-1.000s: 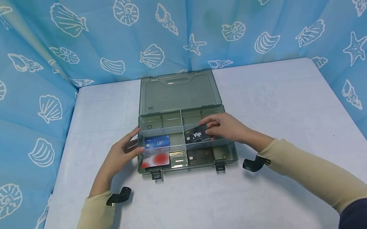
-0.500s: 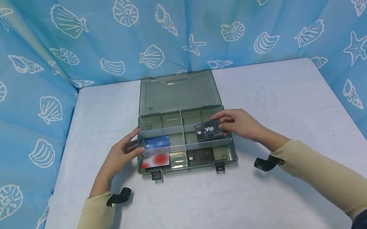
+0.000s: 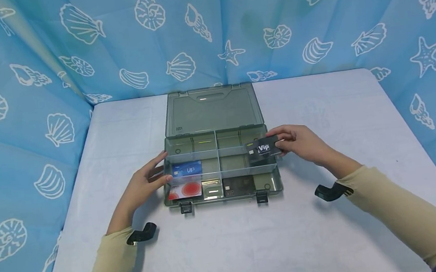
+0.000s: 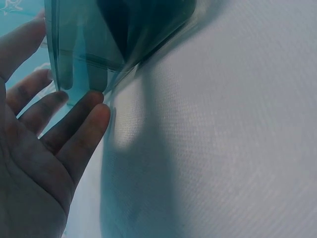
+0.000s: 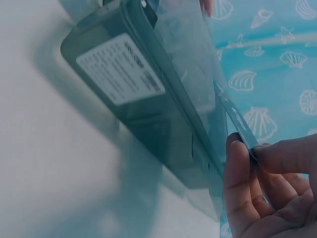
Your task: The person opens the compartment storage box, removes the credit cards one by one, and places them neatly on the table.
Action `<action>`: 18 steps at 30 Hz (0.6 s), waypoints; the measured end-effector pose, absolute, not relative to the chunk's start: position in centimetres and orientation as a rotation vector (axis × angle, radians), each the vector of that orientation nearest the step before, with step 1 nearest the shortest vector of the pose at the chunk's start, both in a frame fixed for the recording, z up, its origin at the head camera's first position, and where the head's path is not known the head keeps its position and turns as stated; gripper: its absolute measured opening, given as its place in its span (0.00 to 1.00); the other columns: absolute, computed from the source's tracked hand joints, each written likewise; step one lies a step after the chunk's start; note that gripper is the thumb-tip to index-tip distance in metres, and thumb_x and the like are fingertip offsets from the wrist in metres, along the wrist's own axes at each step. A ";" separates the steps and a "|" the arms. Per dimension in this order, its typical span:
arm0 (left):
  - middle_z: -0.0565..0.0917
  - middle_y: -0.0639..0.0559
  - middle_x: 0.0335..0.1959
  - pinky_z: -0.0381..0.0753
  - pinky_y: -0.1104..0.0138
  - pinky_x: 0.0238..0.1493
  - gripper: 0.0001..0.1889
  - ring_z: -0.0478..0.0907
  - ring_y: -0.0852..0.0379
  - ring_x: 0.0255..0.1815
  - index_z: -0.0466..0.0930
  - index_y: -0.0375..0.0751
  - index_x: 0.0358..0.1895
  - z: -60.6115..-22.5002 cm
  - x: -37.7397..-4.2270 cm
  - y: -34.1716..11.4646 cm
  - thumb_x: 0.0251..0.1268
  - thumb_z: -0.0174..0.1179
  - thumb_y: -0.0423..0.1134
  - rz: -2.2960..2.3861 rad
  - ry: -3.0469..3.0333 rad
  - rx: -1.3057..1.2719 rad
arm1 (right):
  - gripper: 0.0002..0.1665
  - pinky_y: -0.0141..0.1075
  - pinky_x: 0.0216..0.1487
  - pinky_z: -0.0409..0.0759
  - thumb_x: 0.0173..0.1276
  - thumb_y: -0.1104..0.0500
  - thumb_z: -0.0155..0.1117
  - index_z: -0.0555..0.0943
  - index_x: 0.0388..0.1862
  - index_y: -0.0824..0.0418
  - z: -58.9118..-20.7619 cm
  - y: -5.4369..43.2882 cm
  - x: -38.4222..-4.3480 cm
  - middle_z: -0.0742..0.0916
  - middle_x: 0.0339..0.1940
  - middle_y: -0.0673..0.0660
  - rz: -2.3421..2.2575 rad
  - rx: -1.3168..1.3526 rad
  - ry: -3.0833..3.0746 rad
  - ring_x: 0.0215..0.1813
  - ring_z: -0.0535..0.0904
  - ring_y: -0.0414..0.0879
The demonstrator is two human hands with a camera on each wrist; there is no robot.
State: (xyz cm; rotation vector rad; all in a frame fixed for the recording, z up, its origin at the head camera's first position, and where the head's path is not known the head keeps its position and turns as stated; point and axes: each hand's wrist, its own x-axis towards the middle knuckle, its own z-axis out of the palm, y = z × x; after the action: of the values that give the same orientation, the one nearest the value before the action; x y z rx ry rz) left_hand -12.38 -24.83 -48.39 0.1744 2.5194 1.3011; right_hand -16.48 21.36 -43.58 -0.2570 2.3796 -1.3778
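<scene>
My right hand (image 3: 303,144) pinches a black Vip card (image 3: 263,149) between thumb and fingers, over the right end of the middle row of an open, see-through grey compartment box (image 3: 238,138). In the right wrist view the card (image 5: 238,119) stands edge-on above the box's side wall, held at its near end. My left hand (image 3: 144,180) touches the box's left rim with thumb and fingertips. Its fingers (image 4: 89,134) look fairly straight against the wall in the left wrist view. A blue VIP card (image 3: 187,169) lies in the left middle compartment.
The front row holds a white card with red circles (image 3: 185,190) on the left and a dark VIP card (image 3: 238,186) on the right. Behind, the box lid (image 3: 213,109) lies back towards the shell-patterned curtain (image 3: 190,31). A white cloth (image 3: 231,251) covers the table.
My right hand has moved right with the black Vip card, from beside the centre divider to the box's right wall. My left hand stays at the left rim.
</scene>
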 end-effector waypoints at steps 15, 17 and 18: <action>0.55 0.46 0.83 0.67 0.37 0.69 0.42 0.64 0.32 0.75 0.57 0.61 0.81 -48.5 -12.4 -24.9 0.68 0.67 0.52 1.309 2.511 0.169 | 0.23 0.36 0.45 0.84 0.80 0.62 0.56 0.74 0.71 0.63 -43.5 26.0 -17.4 0.85 0.57 0.67 -1.344 -0.146 2.494 0.46 0.81 0.47; 0.55 0.46 0.83 0.67 0.37 0.69 0.41 0.64 0.32 0.75 0.57 0.62 0.81 -48.5 -12.4 -24.9 0.68 0.67 0.52 1.307 2.514 0.167 | 0.23 0.35 0.45 0.84 0.80 0.62 0.56 0.74 0.70 0.63 -43.6 26.6 -17.6 0.84 0.55 0.67 -1.347 -0.133 2.511 0.45 0.81 0.45; 0.55 0.46 0.83 0.67 0.37 0.69 0.41 0.64 0.32 0.75 0.56 0.62 0.81 -48.5 -12.4 -24.9 0.69 0.67 0.52 1.306 2.516 0.169 | 0.23 0.35 0.45 0.85 0.80 0.62 0.56 0.74 0.70 0.63 -43.6 26.9 -17.7 0.84 0.55 0.66 -1.346 -0.122 2.521 0.45 0.81 0.44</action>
State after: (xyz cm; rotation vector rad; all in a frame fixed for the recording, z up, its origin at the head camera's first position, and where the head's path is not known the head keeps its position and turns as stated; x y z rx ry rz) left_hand -12.41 -24.87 -48.52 0.1690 2.5157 1.3059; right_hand -17.72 26.95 -43.64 -0.1220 2.5210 -1.3463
